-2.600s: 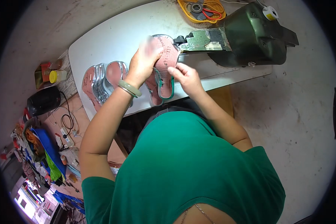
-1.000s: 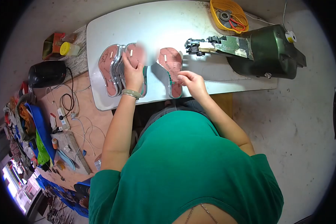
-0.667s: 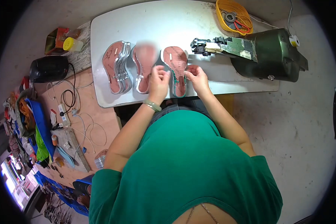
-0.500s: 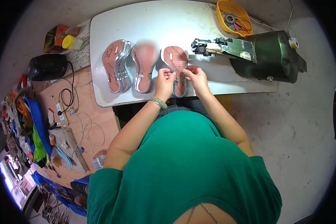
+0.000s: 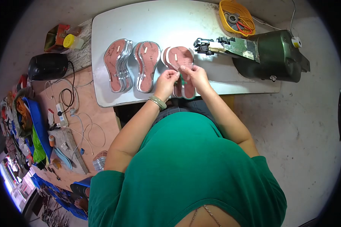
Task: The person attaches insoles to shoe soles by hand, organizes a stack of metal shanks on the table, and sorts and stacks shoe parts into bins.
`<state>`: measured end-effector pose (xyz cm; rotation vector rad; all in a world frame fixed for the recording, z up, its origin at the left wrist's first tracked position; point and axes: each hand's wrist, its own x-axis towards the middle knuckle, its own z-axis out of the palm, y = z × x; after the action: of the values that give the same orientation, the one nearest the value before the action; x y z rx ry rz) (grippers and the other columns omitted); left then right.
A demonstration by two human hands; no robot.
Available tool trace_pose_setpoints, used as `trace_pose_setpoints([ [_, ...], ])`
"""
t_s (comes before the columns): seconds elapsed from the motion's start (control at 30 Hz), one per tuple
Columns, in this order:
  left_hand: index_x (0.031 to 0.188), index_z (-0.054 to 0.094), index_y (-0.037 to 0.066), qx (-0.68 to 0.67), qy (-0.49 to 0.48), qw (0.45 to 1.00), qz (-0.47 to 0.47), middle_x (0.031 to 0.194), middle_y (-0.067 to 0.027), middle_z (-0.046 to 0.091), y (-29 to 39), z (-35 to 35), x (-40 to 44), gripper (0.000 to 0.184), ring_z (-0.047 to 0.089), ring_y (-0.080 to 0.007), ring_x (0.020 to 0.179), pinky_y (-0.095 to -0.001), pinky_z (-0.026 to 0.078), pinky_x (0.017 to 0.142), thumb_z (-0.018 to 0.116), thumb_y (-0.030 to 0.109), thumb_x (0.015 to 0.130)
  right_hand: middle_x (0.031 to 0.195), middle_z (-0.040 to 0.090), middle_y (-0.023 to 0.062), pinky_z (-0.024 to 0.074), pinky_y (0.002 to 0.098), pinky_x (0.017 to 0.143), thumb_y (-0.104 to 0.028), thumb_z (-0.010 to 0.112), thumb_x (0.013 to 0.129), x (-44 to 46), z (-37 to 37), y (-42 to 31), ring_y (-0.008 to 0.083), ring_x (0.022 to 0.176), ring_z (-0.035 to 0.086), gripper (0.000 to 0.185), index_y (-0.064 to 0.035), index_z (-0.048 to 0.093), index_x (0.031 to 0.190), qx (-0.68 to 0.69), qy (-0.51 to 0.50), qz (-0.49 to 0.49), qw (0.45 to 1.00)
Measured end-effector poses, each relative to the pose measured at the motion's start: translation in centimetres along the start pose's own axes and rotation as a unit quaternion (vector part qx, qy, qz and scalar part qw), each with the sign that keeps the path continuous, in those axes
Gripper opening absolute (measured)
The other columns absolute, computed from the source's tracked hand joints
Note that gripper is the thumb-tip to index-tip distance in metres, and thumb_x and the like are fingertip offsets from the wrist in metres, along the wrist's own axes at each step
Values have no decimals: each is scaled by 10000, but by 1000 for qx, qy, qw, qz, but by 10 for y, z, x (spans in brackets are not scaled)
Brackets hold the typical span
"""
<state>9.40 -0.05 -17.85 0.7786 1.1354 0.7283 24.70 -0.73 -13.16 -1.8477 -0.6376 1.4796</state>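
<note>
A pinkish-red insole with a green edge [image 5: 181, 55] lies over another insole near the table's front edge. My left hand [image 5: 168, 82] pinches at its narrow middle, fingers closed near a bit of green strip. Beside it my right hand [image 5: 196, 77] has thumb and fingers pressed on the same insole from the right. The green strip [image 5: 182, 78] shows between the two hands. To the left lie a small pile of insoles [image 5: 149, 62] and a thicker fanned pile with silvery edges [image 5: 114, 60].
A dark green machine [image 5: 271, 56] with a narrow arm [image 5: 231, 48] reaches over the white table [image 5: 159, 19] from the right. Behind it sits a yellow basket [image 5: 223, 20] with scissors. At the left are a yellow-lidded jar [image 5: 69, 41], a black device [image 5: 48, 68] and cables.
My left hand has come from the left piles to the insole near my right hand. The top insole has shifted slightly right, showing more of the one beneath.
</note>
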Motion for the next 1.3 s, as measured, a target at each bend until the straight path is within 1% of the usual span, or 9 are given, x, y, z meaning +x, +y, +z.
trace_pose_setpoints([
  [0.13, 1073, 575, 32, 9, -23, 998, 49, 917, -21, 638, 8, 6, -14, 214, 586, -83, 799, -225, 458, 714, 575, 211, 957, 852, 657, 12, 429, 209, 581, -199, 695, 869, -12, 3, 4, 57, 677, 550, 218, -18, 639, 976, 145, -48, -107, 982],
  [0.27, 1120, 584, 18, -192, -14, 979, 68, 967, -26, 653, 68, 7, -43, 310, 602, -105, 868, -261, 471, 769, 505, 289, 993, 920, 646, 9, 461, 211, 628, -143, 643, 905, -52, 7, -19, 66, 748, 579, 190, -40, 606, 1061, 328, -176, -88, 924],
  [0.43, 1181, 540, 5, 45, -182, 980, 70, 970, -82, 645, 104, 13, -53, 373, 617, -162, 832, -324, 498, 725, 481, 325, 1000, 963, 636, 24, 498, 229, 690, -118, 626, 916, -68, 5, -25, 82, 825, 604, 226, -31, 565, 1115, 359, -252, -65, 897],
  [0.57, 1376, 349, 0, 170, -185, 961, 120, 1004, -162, 644, 119, 18, -58, 504, 648, -270, 820, -390, 514, 676, 501, 275, 981, 933, 637, 38, 519, 255, 715, -93, 663, 880, -68, -7, -35, 99, 820, 617, 199, -9, 588, 1044, 46, -92, -290, 951],
  [0.67, 1466, 178, 12, 337, -141, 905, 216, 995, -215, 627, 119, 18, -60, 658, 651, -344, 794, -423, 516, 630, 525, 238, 955, 892, 622, 65, 517, 265, 722, -57, 710, 824, -98, -15, -82, 138, 827, 623, 180, 10, 607, 956, -119, -5, -451, 885],
  [0.8, 1493, -33, 60, 445, -112, 836, 300, 987, -253, 595, 129, 15, -62, 844, 631, -412, 791, -457, 516, 623, 554, 199, 903, 839, 622, 71, 520, 262, 679, -32, 758, 748, -96, -8, -93, 141, 751, 626, 185, -1, 622, 869, -159, 12, -504, 849],
  [1.1, 1493, 25, 49, 506, -107, 802, 298, 990, -271, 589, 134, 15, -65, 807, 628, -430, 784, -484, 523, 647, 550, 197, 898, 748, 611, 63, 503, 245, 611, -30, 771, 729, -93, -13, -87, 130, 648, 605, 194, -3, 605, 825, -204, -4, -557, 805],
  [1.23, 1491, 26, 43, 498, -142, 805, 291, 988, -280, 593, 137, 16, -58, 804, 627, -434, 782, -481, 516, 644, 550, 189, 900, 740, 610, 44, 486, 231, 605, -29, 751, 770, -92, -18, -86, 102, 652, 590, 167, -5, 591, 811, -187, -15, -534, 825],
  [1.3, 1492, 13, 43, 475, -183, 807, 301, 991, -284, 596, 137, 19, -59, 805, 626, -438, 784, -477, 512, 644, 547, 180, 906, 736, 601, 22, 472, 219, 603, -40, 726, 810, -92, -23, -82, 82, 657, 573, 147, -9, 582, 806, -86, -96, -407, 905],
])
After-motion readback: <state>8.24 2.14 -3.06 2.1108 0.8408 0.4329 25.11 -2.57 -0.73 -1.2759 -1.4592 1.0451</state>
